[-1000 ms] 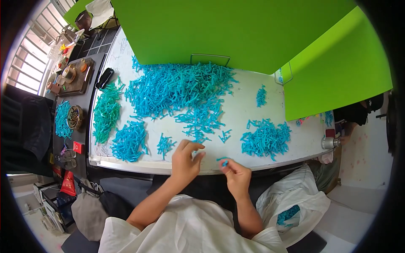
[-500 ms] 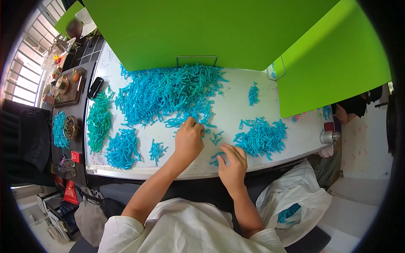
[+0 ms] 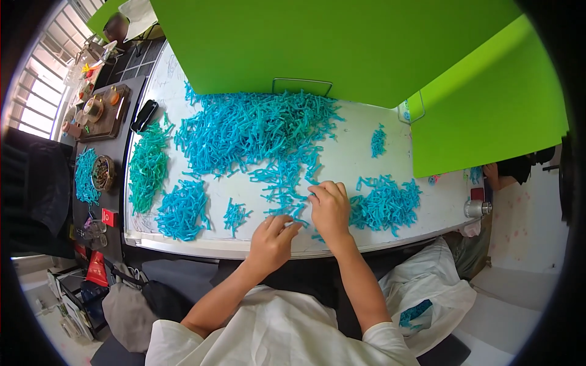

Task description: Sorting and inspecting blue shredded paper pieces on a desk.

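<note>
Many slim blue pieces (image 3: 285,177) lie on the near side of the large heap (image 3: 244,131), probably light, pliable and best pinched mid-length, though whether left hand (image 3: 271,245) or right hand (image 3: 330,212) grips any, I cannot tell.

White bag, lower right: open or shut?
Open: the white bag gapes, with blue pieces visible inside.

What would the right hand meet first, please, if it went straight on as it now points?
Most likely the loose blue pieces trailing from the large heap, just ahead of the right hand, though its height above the table is unclear.
</note>
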`<state>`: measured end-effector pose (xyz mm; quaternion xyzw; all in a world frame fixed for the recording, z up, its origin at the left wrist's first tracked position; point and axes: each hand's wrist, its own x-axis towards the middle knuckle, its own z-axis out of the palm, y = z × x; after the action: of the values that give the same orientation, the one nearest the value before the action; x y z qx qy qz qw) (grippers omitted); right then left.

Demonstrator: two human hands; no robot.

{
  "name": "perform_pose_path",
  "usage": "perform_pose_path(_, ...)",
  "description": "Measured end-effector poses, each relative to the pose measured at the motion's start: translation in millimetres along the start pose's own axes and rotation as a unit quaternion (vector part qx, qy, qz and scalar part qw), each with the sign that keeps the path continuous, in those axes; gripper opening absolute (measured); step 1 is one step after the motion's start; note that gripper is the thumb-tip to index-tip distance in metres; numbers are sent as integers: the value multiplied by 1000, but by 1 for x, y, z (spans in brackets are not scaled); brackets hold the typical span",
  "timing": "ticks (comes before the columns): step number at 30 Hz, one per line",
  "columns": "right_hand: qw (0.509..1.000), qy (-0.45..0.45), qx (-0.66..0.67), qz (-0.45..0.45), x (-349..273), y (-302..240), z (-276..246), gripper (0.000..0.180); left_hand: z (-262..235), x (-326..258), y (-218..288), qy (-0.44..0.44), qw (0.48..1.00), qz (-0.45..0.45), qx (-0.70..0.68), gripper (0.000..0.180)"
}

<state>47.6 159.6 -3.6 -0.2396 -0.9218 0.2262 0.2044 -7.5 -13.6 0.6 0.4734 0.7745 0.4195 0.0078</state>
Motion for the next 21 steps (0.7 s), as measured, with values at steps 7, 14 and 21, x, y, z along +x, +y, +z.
perform_pose_path(7,999,27,22,-3,4,-4,-14,14,-28,-38,-4,53,998,-32,0,26)
perform_pose_path(14,712,5,609,349,-2,-20,-34,5,-36,-45,-13,84,994,-59,-35,27)
perform_pose_path(21,995,0,75,59,-3,-51,7,9,-36,-46,-16,65,994,-58,-69,28)
